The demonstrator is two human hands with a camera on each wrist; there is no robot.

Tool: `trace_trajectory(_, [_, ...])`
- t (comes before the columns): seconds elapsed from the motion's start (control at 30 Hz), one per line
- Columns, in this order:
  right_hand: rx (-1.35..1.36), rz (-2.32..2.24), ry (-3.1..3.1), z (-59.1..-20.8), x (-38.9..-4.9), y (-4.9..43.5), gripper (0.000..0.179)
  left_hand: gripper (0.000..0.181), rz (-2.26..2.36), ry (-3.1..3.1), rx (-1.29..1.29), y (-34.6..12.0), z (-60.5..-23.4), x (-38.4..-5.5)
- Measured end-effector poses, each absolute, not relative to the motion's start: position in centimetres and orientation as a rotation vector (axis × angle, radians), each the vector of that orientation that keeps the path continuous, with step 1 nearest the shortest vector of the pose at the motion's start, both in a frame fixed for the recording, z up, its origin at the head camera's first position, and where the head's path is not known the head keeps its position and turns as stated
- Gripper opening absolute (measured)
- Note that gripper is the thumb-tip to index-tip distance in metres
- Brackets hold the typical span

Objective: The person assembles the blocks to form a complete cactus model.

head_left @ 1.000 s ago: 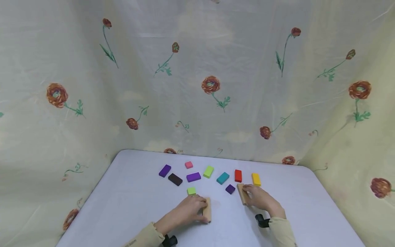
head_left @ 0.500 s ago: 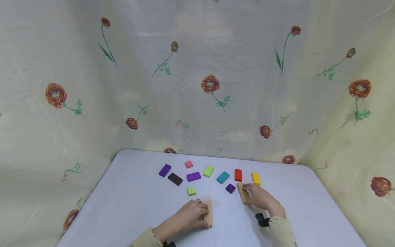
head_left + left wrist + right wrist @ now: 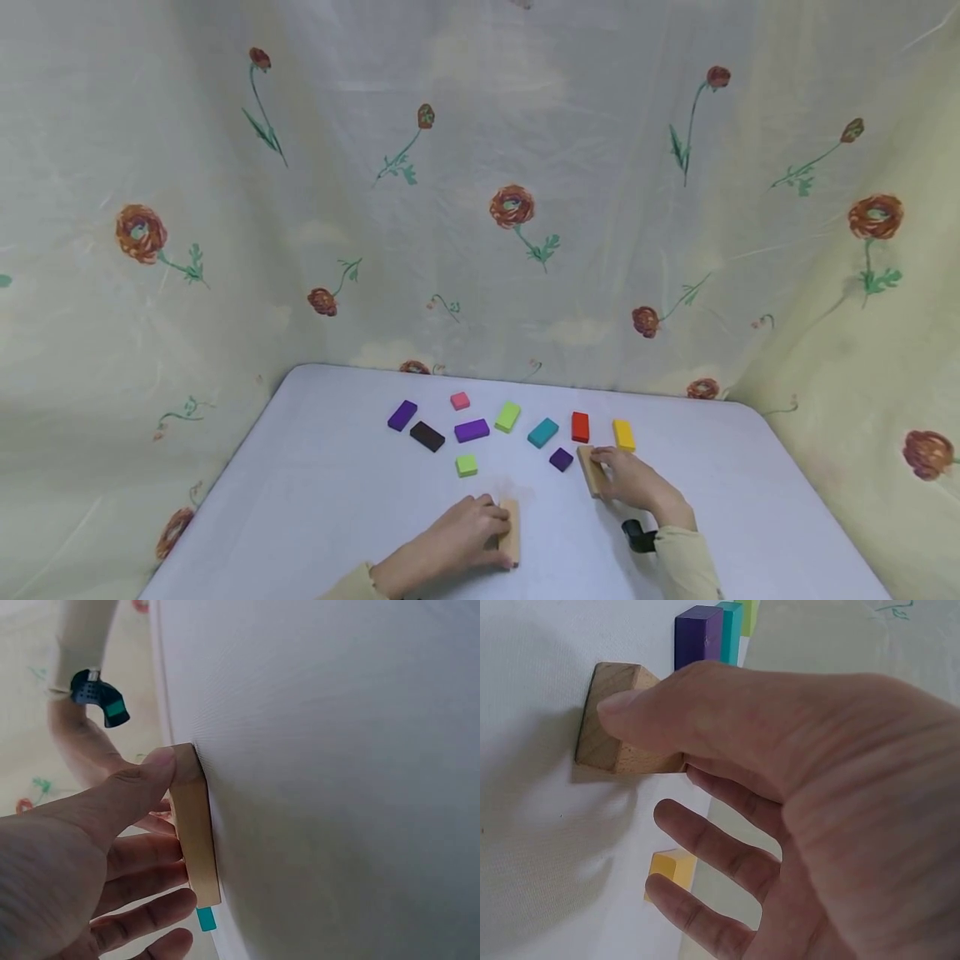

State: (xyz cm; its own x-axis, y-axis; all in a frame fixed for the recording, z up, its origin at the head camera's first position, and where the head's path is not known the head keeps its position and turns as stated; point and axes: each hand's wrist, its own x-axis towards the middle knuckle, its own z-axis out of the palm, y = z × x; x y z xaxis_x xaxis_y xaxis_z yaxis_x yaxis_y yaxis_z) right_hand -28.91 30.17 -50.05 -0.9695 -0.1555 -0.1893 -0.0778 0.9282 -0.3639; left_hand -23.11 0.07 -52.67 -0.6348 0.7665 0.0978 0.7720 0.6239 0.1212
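My left hand (image 3: 472, 533) grips a plain wooden block (image 3: 512, 533) on the near part of the table. In the left wrist view the thumb presses the near end of this block (image 3: 196, 847), and fingers lie along its side. Farther right, my right hand (image 3: 637, 483) pinches a second wooden block (image 3: 588, 467). The right wrist view has the thumb on the end face of that block (image 3: 604, 754), two other fingers spread apart from it. Both blocks lie flat, close on the white cloth. A dark purple block (image 3: 561, 459) sits just left of the right-hand block.
Beyond the hands lie several coloured blocks: purple (image 3: 472, 430), black (image 3: 427, 437), pink (image 3: 460, 401), teal (image 3: 543, 432), red (image 3: 580, 427) and yellow (image 3: 624, 435). A small lime block (image 3: 467, 465) is nearest the left hand. Flowered cloth (image 3: 480, 250) hangs behind the table.
My left hand has drawn its wooden block toward me and slightly right, leaving the small lime block in full view. The right hand and its block have stayed in place.
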Motion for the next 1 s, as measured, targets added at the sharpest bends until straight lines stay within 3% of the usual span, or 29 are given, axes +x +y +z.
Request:
trace_trajectory(0.4, [-0.169, -0.627, 2.872, -50.5, -28.9, 30.6, 0.062, 0.049, -0.288, -2.865, -1.324, 0.0, -52.5, -23.2])
trace_trajectory(0.7, [-0.211, -0.685, 2.915, -52.5, -29.6, 31.1, 0.083, 0.047, -0.323, -2.935, -1.353, -0.3, -51.9, -23.6])
trace_trajectory(1.0, [-0.153, -0.703, 2.887, -53.3, -29.9, 31.3, 0.085, 0.046, -0.275, -2.907, -1.375, -0.5, -52.0, -23.7])
